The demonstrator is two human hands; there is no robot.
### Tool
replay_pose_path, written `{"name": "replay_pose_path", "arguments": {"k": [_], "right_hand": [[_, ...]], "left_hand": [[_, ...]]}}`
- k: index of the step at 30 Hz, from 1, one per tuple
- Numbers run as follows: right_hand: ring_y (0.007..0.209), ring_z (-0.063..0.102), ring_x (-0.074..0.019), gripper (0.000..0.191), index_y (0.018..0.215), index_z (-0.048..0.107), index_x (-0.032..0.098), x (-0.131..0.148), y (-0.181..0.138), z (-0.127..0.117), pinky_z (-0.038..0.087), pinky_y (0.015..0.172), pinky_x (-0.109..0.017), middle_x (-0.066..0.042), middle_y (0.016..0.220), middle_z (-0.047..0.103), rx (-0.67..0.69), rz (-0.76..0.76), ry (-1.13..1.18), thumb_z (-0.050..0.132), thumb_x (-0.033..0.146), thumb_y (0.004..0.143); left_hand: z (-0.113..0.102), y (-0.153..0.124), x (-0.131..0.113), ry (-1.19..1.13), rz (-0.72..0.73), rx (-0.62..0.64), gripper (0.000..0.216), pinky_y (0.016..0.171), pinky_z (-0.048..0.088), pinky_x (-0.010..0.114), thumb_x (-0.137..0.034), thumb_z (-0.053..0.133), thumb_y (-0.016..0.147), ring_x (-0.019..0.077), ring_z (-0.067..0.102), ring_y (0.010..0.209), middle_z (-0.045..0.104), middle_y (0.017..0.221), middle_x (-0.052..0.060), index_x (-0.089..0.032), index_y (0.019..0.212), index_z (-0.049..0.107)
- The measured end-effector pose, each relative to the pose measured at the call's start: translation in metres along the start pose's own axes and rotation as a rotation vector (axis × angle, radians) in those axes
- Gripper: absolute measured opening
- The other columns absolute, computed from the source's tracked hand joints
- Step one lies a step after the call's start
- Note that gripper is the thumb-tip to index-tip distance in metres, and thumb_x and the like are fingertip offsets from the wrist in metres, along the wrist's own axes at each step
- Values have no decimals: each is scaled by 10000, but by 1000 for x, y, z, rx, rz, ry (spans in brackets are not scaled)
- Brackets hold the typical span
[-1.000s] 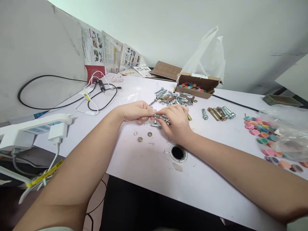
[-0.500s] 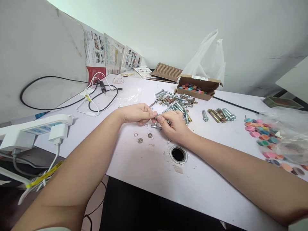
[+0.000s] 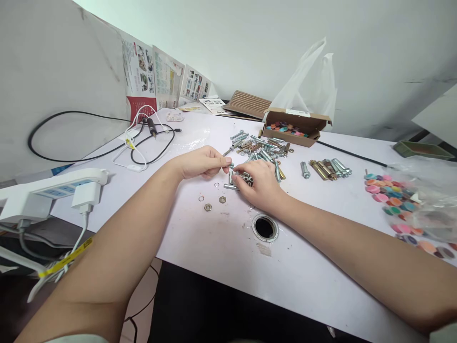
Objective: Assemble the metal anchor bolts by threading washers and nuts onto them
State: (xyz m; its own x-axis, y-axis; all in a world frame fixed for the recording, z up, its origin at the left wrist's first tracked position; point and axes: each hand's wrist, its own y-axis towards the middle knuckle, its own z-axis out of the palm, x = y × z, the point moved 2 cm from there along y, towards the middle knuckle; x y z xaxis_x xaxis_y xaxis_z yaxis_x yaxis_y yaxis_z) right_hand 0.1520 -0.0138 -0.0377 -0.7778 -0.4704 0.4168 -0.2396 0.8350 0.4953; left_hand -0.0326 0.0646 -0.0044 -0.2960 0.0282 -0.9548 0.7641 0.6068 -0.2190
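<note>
Since half a second ago the right hand has shifted slightly right and lowered onto the table, its fingers now curled over small metal parts; the left hand has barely moved. The left thumb and forefinger are pinched shut on the end of a small bolt, held just above the table between the two hands. What the right hand grips under its fingers cannot be told. Two nuts lie just near of the hands, a hole nearer still. The bolt pile lies just beyond, a box farther off.
</note>
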Motion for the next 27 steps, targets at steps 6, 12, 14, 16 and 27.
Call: {"name": "replay_pose_path", "arguments": {"k": [6, 12, 14, 16, 27], "right_hand": [[1065, 520, -299, 268, 951, 764, 237, -8, -1, 9, 297, 918, -484, -92, 1099, 665, 110, 76, -90, 571, 416, 902], [1059, 502, -293, 275, 1060, 732, 238, -1, 0, 4, 320, 941, -486, -101, 1128, 627, 74, 54, -79, 583, 391, 886], [1090, 482, -299, 290, 1116, 715, 259, 7, 0, 4, 319, 954, -487, -111, 1178, 596, 86, 12, -72, 577, 384, 893], [1159, 439, -334, 327, 1168, 708, 287, 16, 0, 8, 306, 969, -513, -137, 1250, 542, 143, -24, -97, 569, 416, 902], [1227, 388, -376, 355, 1222, 710, 396, 20, 3, 16, 285, 981, -550, -154, 1368, 467, 263, -46, -172, 500, 348, 940]], "left_hand": [[-6, 0, 0, -29, 23, -79, 372, 467, 252, 190, -457, 651, 880, 34, 225, 442, 296, 454, -78, -85, 888, 676], [-6, -1, 0, -15, 28, -78, 355, 456, 249, 182, -453, 656, 875, 36, 241, 446, 317, 472, -69, -98, 885, 672], [-6, 0, 1, -5, 25, -68, 360, 449, 249, 178, -463, 652, 876, 37, 253, 445, 325, 477, -65, -103, 856, 659], [-6, 1, 2, 18, 22, -46, 365, 448, 247, 175, -469, 644, 880, 38, 275, 446, 353, 483, -54, -105, 845, 652], [-2, -4, -4, 9, 69, -16, 389, 450, 245, 177, -495, 630, 882, 40, 253, 450, 319, 476, -65, -118, 792, 597]]}}
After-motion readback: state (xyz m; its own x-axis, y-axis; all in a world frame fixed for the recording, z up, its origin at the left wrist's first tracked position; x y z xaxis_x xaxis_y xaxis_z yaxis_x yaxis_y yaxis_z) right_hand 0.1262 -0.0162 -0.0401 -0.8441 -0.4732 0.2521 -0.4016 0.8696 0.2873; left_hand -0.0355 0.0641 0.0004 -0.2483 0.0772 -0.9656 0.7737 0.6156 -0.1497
